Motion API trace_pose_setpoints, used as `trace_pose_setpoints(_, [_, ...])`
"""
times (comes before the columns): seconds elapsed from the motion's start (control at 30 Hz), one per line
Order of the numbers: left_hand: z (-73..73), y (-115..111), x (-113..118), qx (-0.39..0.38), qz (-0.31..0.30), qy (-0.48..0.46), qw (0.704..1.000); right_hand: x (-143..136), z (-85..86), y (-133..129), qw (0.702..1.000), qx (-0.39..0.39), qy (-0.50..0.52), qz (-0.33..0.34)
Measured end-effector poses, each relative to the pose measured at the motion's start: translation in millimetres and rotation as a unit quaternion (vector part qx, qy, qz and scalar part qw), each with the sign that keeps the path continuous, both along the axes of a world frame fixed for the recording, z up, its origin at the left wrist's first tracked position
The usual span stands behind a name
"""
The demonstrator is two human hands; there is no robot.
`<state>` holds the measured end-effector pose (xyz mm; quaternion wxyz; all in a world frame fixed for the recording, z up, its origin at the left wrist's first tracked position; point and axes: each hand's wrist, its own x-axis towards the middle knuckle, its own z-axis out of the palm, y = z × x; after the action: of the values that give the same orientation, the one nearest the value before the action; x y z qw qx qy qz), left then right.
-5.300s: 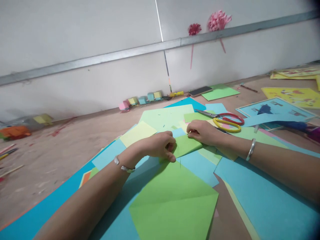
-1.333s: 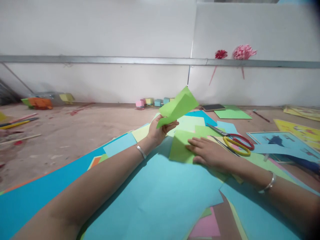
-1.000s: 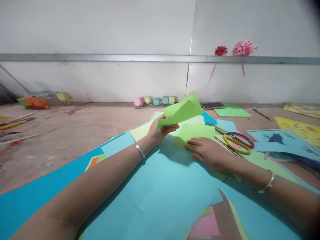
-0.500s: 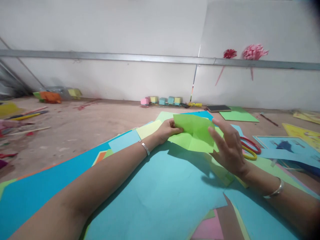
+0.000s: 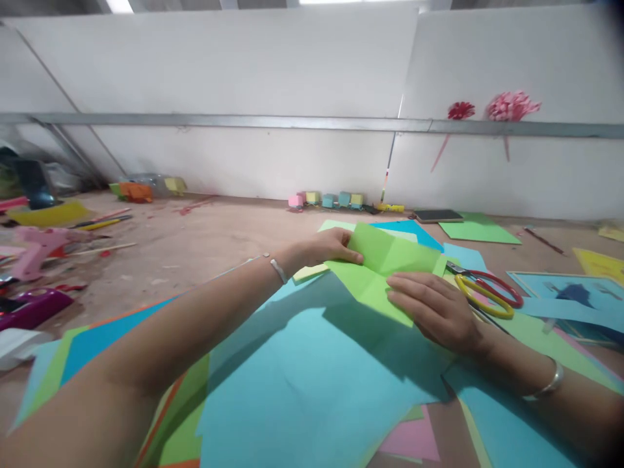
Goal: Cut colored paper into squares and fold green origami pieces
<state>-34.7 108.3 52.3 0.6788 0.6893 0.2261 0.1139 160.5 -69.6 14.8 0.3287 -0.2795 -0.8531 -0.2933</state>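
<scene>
My left hand (image 5: 332, 247) pinches the left edge of a bright green sheet of paper (image 5: 373, 289). Creases cross the sheet and its upper part bends up from the lower. Against its right side lies my right hand (image 5: 436, 309), fingers together over the paper's near face, the thumb hidden. Beneath is a large light blue sheet (image 5: 292, 377), shaded by the green one. Scissors (image 5: 487, 302) with red and yellow handles rest just right of my right hand.
Coloured sheets, such as a pink one (image 5: 412, 439), spread around. To the left are a pink glue gun (image 5: 41, 247) and a purple tool (image 5: 36, 309). Small paper blocks (image 5: 327, 200) line the wall, with a dark flat phone-like object (image 5: 439, 216) further right.
My right hand has come down and in, from spread fingers at the paper's right edge to fingers laid on it. The green sheet is folded more sharply. The view has shifted left and up.
</scene>
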Motion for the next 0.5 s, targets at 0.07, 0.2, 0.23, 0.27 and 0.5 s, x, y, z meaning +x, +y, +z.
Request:
trace_pose_setpoints(0.07, [2.7, -12.6, -10.2, 0.040, 0.033, 0.033, 0.998, -5.7, 1.8, -2.8, 1.000, -0.002, -0.018, 0.015])
trace_pose_setpoints(0.2, [-3.8, -57.2, -36.6, 0.380, 0.256, 0.124, 0.880, -18.0, 1.6, -8.3, 0.997, -0.040, -0.049, 0.041])
trace_pose_setpoints(0.23, [-6.1, -71.3, -43.6, 0.483, 0.241, 0.122, 0.833, -20.4, 0.5, -9.2, 0.996, -0.052, -0.057, 0.043])
trace_pose_setpoints(0.27, [-8.3, -85.7, -50.1, 0.566, 0.196, 0.117, 0.792, -22.4, -0.7, -9.9, 0.995, -0.066, -0.063, 0.044])
trace_pose_setpoints(0.5, [-24.1, -148.6, -70.9, 0.654, -0.089, 0.208, 0.721, -28.1, -9.1, -12.3, 0.982, -0.163, -0.054, 0.082])
